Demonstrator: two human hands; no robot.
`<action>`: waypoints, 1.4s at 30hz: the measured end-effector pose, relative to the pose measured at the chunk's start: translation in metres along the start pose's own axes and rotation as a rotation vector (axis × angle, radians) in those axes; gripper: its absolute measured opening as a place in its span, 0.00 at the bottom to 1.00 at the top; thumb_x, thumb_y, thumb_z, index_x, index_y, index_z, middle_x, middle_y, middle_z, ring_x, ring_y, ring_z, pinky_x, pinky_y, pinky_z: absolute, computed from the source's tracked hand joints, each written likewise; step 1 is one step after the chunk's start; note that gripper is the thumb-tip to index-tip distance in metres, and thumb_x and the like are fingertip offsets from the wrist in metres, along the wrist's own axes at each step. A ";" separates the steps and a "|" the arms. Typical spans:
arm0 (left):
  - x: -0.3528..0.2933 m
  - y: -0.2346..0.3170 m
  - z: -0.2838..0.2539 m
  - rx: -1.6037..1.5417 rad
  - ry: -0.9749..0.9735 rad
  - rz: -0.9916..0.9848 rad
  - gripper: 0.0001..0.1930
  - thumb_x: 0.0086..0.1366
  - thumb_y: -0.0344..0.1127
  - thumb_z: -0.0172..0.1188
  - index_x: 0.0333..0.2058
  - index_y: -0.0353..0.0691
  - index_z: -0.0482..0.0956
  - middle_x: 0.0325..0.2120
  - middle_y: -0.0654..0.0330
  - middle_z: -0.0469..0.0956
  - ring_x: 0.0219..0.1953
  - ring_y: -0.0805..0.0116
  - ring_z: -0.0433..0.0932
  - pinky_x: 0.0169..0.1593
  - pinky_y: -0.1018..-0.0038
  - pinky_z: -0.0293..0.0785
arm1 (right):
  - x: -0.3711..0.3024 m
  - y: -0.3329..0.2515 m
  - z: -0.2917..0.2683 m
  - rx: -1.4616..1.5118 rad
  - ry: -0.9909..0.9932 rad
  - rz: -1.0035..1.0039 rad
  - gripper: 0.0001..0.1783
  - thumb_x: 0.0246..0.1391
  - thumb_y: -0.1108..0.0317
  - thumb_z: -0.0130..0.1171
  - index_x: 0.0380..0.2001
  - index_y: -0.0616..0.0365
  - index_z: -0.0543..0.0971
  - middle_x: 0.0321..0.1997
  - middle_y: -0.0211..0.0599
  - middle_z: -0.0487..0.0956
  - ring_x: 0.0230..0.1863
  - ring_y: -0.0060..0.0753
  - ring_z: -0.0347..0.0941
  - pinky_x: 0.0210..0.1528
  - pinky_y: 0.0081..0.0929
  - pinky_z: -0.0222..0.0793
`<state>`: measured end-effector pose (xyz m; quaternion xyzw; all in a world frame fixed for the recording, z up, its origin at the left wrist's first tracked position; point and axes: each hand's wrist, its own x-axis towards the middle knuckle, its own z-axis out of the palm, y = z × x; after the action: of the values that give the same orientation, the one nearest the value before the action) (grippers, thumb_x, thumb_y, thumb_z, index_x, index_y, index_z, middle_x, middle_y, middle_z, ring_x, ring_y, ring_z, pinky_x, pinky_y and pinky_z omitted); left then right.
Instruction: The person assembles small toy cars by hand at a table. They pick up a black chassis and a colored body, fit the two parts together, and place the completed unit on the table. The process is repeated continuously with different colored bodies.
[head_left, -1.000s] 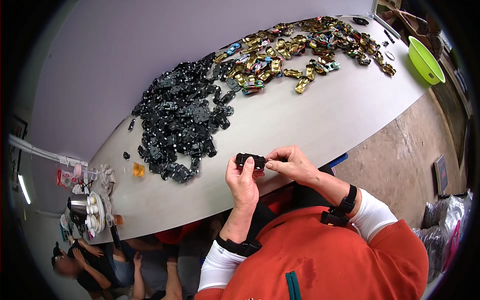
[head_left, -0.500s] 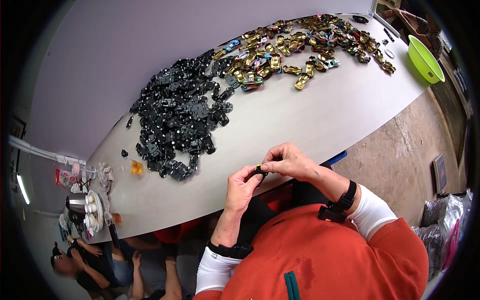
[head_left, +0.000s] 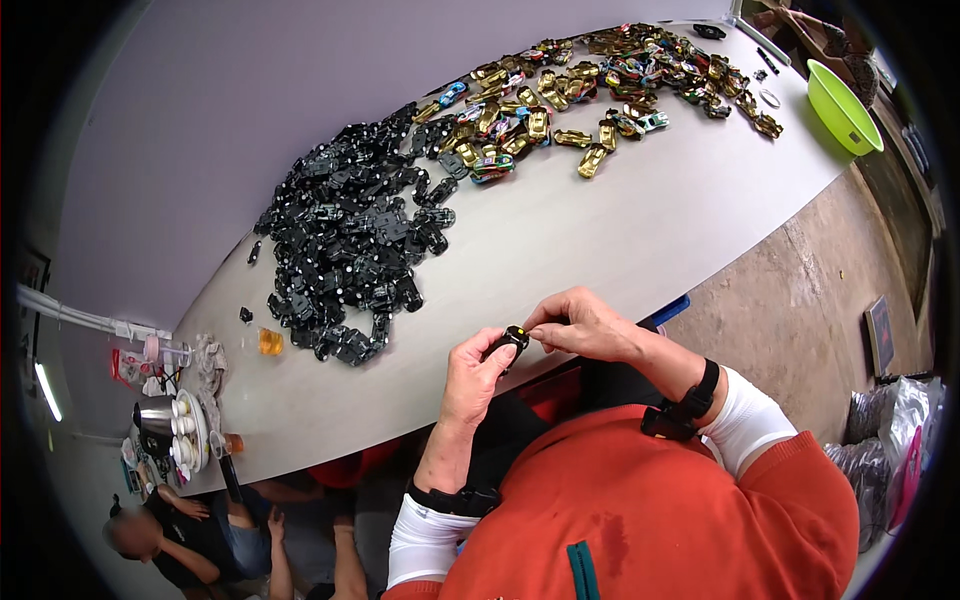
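Over the table's near edge, my left hand (head_left: 470, 375) is closed round a black toy car base (head_left: 507, 346) with a small yellow spot on top. Just to its right is my right hand (head_left: 580, 325), thumb and forefinger pinched together beside the base's end. Whatever sits in that pinch, if anything, is too small to make out. A large heap of black toy car bases (head_left: 350, 225) covers the table's left part. Farther back and to the right lie gold and multicoloured toy car bodies (head_left: 592, 160).
A pale table (head_left: 600, 230) runs along the wall. At its right end is a lime-green basin (head_left: 842, 112). A cup of amber drink (head_left: 270, 342) and a tray (head_left: 200, 425) with cups stand at the left. Another person (head_left: 185, 535) sits at lower left.
My right fingers have drawn slightly right, off the black toy car base, exposing more of it and its yellow spot. The left hand still holds the base. The whole view has shifted a little.
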<state>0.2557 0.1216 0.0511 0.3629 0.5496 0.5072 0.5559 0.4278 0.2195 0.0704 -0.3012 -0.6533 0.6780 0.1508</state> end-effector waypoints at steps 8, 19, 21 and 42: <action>0.003 0.004 0.006 0.077 -0.002 0.052 0.10 0.57 0.25 0.56 0.39 0.34 0.78 0.28 0.69 0.72 0.28 0.84 0.66 0.31 0.86 0.63 | 0.003 0.014 -0.002 0.211 -0.010 0.036 0.08 0.53 0.68 0.53 0.28 0.63 0.77 0.19 0.26 0.73 0.17 0.12 0.62 0.17 0.15 0.59; 0.003 -0.006 0.013 0.155 0.019 0.252 0.09 0.58 0.26 0.56 0.38 0.35 0.78 0.27 0.71 0.69 0.27 0.86 0.64 0.27 0.90 0.58 | 0.006 0.020 0.005 -0.046 0.105 -0.124 0.08 0.55 0.69 0.52 0.28 0.62 0.77 0.18 0.25 0.72 0.19 0.15 0.63 0.19 0.17 0.59; 0.001 -0.006 0.015 0.095 0.026 0.194 0.09 0.58 0.27 0.56 0.38 0.35 0.78 0.26 0.70 0.70 0.25 0.86 0.64 0.25 0.89 0.58 | 0.005 0.019 0.004 -0.084 0.093 -0.103 0.08 0.55 0.68 0.52 0.29 0.62 0.77 0.18 0.25 0.71 0.18 0.15 0.62 0.19 0.16 0.58; -0.005 -0.169 -0.022 0.939 -0.344 0.269 0.27 0.58 0.41 0.58 0.53 0.35 0.64 0.45 0.49 0.72 0.33 0.57 0.78 0.39 0.69 0.73 | 0.076 0.036 -0.154 -0.788 0.795 -0.189 0.13 0.42 0.67 0.61 0.31 0.62 0.72 0.27 0.44 0.73 0.33 0.44 0.71 0.34 0.37 0.67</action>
<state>0.2631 0.0758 -0.1131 0.7189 0.5671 0.2056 0.3454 0.4689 0.3842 0.0249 -0.5070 -0.7740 0.2012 0.3215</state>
